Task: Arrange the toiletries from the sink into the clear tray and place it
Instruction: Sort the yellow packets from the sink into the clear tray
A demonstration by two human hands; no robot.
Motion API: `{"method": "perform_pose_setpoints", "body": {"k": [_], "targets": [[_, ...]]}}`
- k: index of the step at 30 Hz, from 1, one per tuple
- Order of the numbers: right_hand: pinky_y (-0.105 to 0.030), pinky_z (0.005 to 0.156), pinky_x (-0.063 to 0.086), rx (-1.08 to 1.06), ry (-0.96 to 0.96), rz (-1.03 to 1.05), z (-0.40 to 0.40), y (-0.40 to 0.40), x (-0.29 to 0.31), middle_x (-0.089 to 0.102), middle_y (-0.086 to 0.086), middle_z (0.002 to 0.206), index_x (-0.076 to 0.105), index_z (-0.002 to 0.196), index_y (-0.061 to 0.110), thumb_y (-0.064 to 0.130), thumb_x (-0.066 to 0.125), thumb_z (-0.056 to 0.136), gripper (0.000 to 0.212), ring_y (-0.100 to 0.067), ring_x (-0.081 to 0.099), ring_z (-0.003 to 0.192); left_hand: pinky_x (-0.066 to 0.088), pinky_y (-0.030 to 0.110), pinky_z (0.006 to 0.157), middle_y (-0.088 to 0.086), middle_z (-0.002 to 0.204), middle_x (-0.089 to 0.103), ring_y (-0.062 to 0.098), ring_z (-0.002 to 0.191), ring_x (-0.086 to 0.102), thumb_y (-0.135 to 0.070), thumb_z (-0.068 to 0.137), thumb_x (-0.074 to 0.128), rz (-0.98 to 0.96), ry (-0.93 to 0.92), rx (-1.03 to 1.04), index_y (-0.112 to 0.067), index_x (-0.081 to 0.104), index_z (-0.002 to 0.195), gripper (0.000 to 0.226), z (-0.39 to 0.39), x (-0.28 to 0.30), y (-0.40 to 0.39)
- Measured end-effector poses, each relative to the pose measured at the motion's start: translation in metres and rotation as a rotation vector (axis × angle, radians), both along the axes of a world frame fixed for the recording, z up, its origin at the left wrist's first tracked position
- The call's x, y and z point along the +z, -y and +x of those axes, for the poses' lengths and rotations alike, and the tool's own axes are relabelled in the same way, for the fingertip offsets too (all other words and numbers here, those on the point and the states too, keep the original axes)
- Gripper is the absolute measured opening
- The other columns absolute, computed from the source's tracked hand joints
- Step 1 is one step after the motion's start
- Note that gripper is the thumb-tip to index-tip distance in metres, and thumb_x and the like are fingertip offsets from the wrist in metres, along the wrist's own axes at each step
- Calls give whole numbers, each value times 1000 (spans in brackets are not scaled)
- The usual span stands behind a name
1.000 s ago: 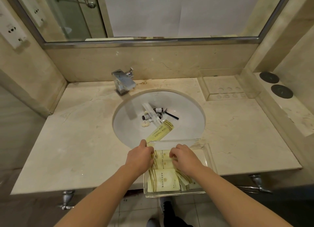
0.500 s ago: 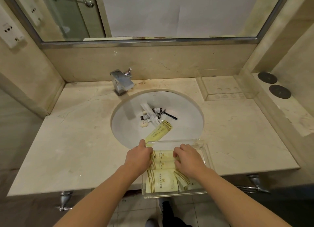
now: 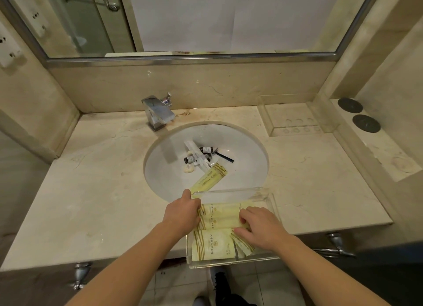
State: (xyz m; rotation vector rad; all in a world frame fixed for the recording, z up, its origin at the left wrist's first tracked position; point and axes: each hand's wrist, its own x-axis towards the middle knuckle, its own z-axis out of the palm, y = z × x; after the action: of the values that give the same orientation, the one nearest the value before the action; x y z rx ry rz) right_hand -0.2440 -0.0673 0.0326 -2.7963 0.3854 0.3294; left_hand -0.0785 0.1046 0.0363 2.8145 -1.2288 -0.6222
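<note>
A clear tray (image 3: 273,205) sits at the counter's front edge, partly overhanging it, and holds several pale yellow packets (image 3: 215,244). My left hand (image 3: 183,212) curls over the packets' left ends at the tray's left wall. On their right ends rests my right hand (image 3: 261,228), fingers bent down. In the white sink (image 3: 247,150) lie another yellow packet (image 3: 209,176), a long white packet (image 3: 194,151), two small dark bottles (image 3: 207,149), a black stick-like item (image 3: 225,157) and a small round soap (image 3: 188,168).
A chrome faucet (image 3: 158,113) stands behind the sink at the left. A second clear tray (image 3: 297,131) sits at the back right of the marble counter. Two dark round discs (image 3: 350,105) lie on the raised right ledge. A mirror spans the back wall.
My right hand has slid a little to the right and toward me over the packets. My left hand has stayed at the tray's left side.
</note>
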Motion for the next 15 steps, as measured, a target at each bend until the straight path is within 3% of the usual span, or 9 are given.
{"method": "perform_pose_setpoints", "body": {"k": [5, 11, 15], "targets": [[-28, 71, 33, 3, -33, -37, -5, 1, 1, 46, 8, 87, 54, 90, 21, 69, 35, 77, 53, -13, 40, 81, 56, 37, 71, 4, 111, 45, 24, 81, 60, -32, 89, 53, -17, 0, 0, -18, 61, 108, 25, 1, -1, -3], [-29, 73, 39, -8, -68, -33, -9, -1, 3, 54, 5, 97, 52, 98, 23, 73, 45, 73, 56, -14, 47, 86, 55, 38, 71, 4, 111, 44, 25, 81, 60, -33, 90, 51, -17, -13, -4, -17, 59, 108, 26, 0, 1, -4], [-28, 73, 33, 22, -76, -97, -8, -4, 5, 51, 4, 99, 55, 100, 22, 74, 46, 73, 58, -12, 39, 87, 56, 38, 72, 4, 111, 44, 24, 81, 60, -34, 90, 51, -23, -21, 0, -17, 59, 108, 26, 0, 0, -6]]}}
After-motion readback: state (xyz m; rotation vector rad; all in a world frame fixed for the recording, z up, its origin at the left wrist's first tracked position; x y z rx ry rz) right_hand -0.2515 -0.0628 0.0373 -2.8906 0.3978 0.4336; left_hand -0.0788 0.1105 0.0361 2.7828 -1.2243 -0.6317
